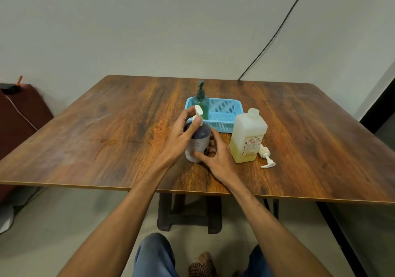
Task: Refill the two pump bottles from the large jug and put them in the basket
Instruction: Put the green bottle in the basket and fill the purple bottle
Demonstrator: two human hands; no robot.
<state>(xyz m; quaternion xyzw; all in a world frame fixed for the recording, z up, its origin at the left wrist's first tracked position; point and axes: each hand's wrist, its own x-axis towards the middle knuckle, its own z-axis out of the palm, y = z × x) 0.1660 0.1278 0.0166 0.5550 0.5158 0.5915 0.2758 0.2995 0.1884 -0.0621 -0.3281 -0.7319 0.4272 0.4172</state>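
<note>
Pinching the white pump head [197, 114] with the left hand [179, 137], gripping the lower body of the dark pump bottle [202, 133] with the right hand [218, 159]. Held upright on the surface [106, 137], long axis vertical, just short of the blue basket [224, 125]. Probably lifting next, up and away over the near wall, into the free space right of the green pump bottle [200, 103].

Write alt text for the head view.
Two hands hold a dark pump bottle on a table: left hand on its pump, right hand at its base. A green bottle stands in the blue basket behind; an uncapped jug stands right.
</note>
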